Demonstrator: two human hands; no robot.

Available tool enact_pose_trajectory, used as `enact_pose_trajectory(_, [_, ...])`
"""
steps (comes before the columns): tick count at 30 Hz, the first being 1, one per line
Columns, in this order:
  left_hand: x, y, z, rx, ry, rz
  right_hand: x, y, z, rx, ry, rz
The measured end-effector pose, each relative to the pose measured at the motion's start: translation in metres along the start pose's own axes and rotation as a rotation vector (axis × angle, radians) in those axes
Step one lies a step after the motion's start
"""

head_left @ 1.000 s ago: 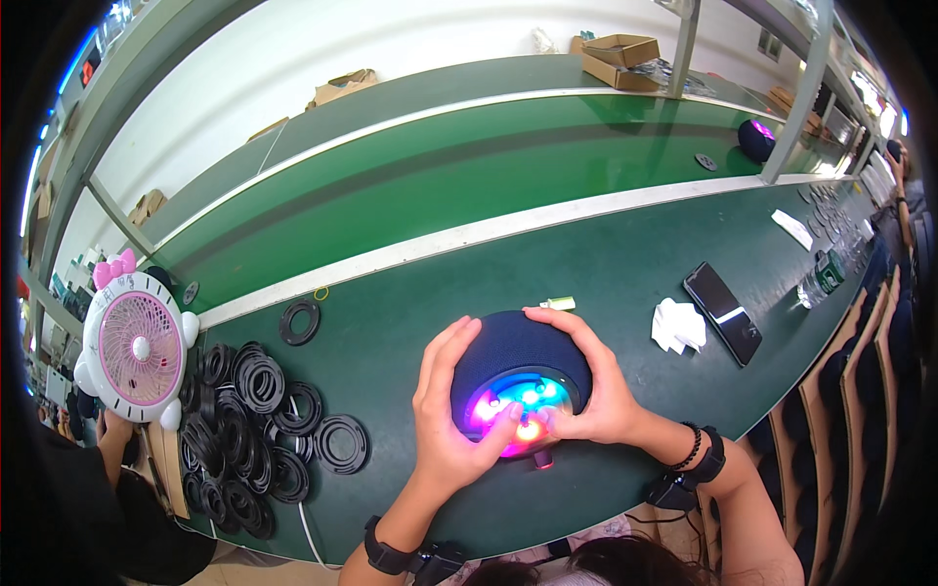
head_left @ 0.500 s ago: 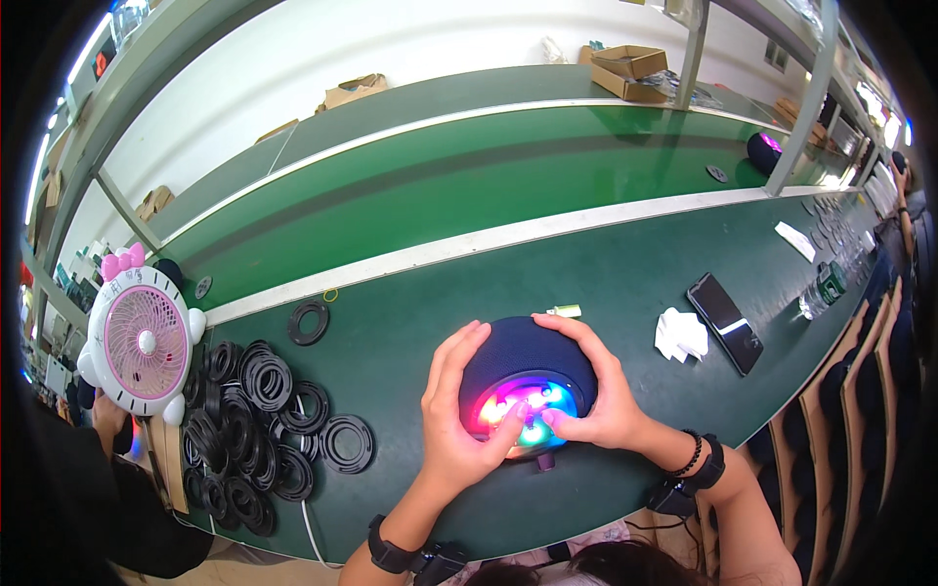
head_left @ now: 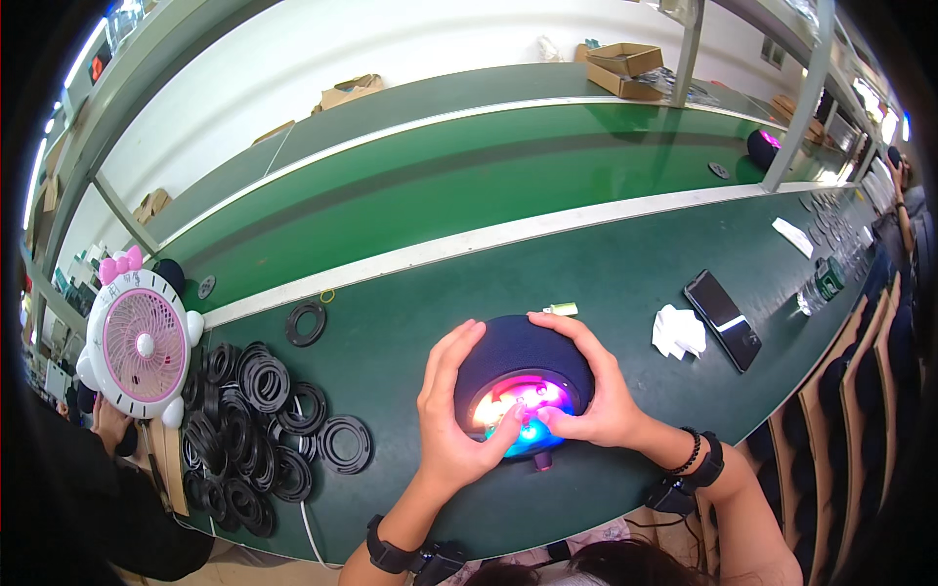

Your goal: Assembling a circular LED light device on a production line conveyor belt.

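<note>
A round dark blue speaker-like device (head_left: 518, 354) lies on the green table (head_left: 606, 283), its near face glowing in pink, orange and blue lights. My left hand (head_left: 454, 420) wraps around its left side, with the thumb pressing on the lit face. My right hand (head_left: 596, 386) cups its right side, fingers curled over the top and thumb on the lit face. Both thumbs meet near the middle of the lights.
A pile of black rubber rings (head_left: 259, 420) lies to the left, with one loose ring (head_left: 307, 322) further back. A white and pink desk fan (head_left: 137, 342) stands at far left. A crumpled white tissue (head_left: 676, 332), a black phone (head_left: 723, 319) and a water bottle (head_left: 819, 283) lie to the right.
The lit device has shifted slightly and both thumbs have moved closer together on its glowing face. The light colours have changed.
</note>
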State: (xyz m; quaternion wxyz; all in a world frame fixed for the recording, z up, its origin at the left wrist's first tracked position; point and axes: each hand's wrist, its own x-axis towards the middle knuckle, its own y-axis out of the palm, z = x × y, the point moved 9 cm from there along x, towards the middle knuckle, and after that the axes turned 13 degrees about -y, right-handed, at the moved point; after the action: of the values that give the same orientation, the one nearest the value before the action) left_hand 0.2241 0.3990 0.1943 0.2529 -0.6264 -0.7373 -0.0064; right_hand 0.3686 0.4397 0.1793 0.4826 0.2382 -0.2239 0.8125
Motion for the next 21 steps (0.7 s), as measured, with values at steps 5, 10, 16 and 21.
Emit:
enact_pose_trajectory(5, [0.000, -0.001, -0.001, 0.030, 0.002, 0.009, 0.000, 0.001, 0.000, 0.008, 0.001, -0.001])
enact_pose_trajectory(10, [0.001, 0.000, -0.001, 0.016, 0.007, 0.038, 0.002, 0.000, 0.004, -0.012, -0.016, 0.004])
enact_pose_trajectory(16, [0.002, 0.002, -0.010, 0.041, 0.008, 0.100, 0.004, -0.002, 0.003, 0.016, -0.023, 0.041])
enact_pose_trajectory(21, [0.000, 0.010, -0.017, 0.026, -0.056, 0.151, 0.004, -0.008, 0.006, -0.072, -0.056, 0.003])
